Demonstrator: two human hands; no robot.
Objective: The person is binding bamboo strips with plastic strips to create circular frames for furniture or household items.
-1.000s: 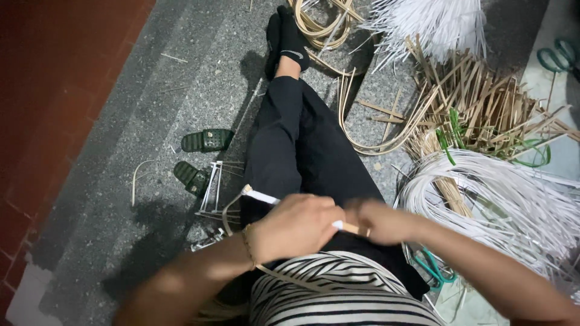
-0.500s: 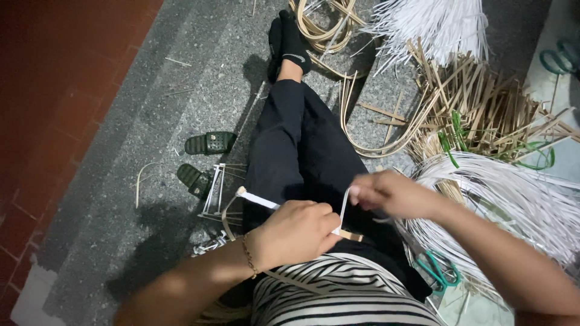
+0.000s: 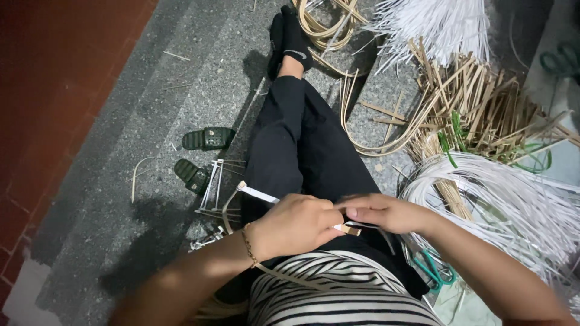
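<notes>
Grey stone floor point(image 3: 121, 139) lay littered with cane as the left hand point(image 3: 293, 226) gripped a white strip point(image 3: 260, 194), its length running leftward from the lap; the right hand point(image 3: 383, 212) pinched the nearer end.

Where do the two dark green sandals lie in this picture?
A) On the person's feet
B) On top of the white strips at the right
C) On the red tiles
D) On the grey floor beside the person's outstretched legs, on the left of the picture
D: the dark green sandals lie on the grey floor left of the legs, while the feet wear black socks.
</notes>
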